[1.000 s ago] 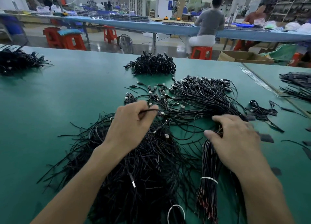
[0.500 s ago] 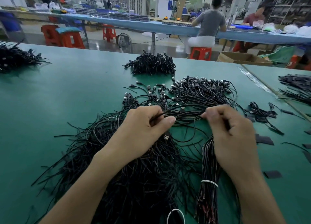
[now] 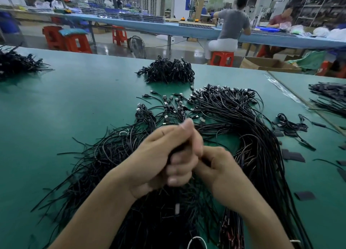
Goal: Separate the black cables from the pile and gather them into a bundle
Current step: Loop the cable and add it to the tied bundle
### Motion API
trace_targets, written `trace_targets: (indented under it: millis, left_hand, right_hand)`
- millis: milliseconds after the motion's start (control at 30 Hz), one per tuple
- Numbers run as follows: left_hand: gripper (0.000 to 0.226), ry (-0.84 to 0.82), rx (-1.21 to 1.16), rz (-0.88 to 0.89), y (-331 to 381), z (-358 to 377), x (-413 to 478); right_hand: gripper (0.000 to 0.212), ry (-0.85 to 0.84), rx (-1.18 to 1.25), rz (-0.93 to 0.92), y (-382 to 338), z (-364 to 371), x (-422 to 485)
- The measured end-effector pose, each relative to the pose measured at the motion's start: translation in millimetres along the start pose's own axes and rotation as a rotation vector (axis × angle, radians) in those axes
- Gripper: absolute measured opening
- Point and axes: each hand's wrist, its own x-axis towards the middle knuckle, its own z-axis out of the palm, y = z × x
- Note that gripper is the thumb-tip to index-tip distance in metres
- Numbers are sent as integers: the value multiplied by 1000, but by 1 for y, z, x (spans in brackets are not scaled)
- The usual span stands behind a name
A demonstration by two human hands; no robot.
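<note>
A big loose pile of thin black cables (image 3: 104,155) with small plug ends spreads over the green table (image 3: 65,102) in front of me. My left hand (image 3: 159,155) and my right hand (image 3: 219,166) are pressed together above the pile's middle. The left hand's fingers are curled round a few black cables, which run down out of the fist. The right hand's fingers are curled against the left hand and pinch the same strands. A gathered bundle of black cables (image 3: 262,155) lies along the right side, tied with a white band lower down.
A tidy heap of coiled black cables (image 3: 168,70) sits further back, another heap (image 3: 16,63) at the far left, more cables (image 3: 329,95) at the right edge. Small black strips (image 3: 292,155) lie scattered on the right. People sit at a blue bench behind.
Both hands have moved together over the pile's middle; the left hand now grips strands in a fist and the right hand has left the bundle and joined it.
</note>
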Motion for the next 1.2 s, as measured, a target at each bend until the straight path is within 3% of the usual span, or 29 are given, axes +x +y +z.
trace_targets:
  millis: [133,200,267,333,400,600,700,800,900,1000,1100,1200]
  left_hand:
    - [37,371,-34,211,-10,-12,10]
    - [35,544,147,277,-19,-19,14]
    - [32,665,475,281,-24,-24,14]
    - [30,647,807,195,-28,-27,12]
    - [34,491,948,55,-29,-25,9]
    - [63,153,430,-158,-14,-4,5]
    - [64,62,299,-163,-9,2,1]
    - [51,119,106,-36,-7,0,3]
    - [48,288,-185,161,-5,-6,8]
    - [45,486,-232,346,-7,-15,13]
    - [42,610,-1,387,-16,-22,14]
    - [40,682,631,360,-25,-21,13]
  right_hand:
    - [26,-113,-67,23,-5,2,-4]
    - [25,-145,-137,15,-10,0,-6]
    - [26,-148,-182,-4,-14,-3,-8]
    - [23,-70,-180,-42,-18,-8,-10]
    - [23,72,-120,-84,-20,-15,-10]
    - [18,342,99,-192,-17,-25,-6]
    - [33,298,218,-107,-9,-15,-1]
    - [40,176,128,-78,-5,-5,1]
    - [39,23,-53,9,-7,0,0]
    - [41,-161,-312,95,-10,4,-3]
    - [35,-169,-383,80,-18,3,-6]
    - [30,-82,-359,55,-23,-6,-9]
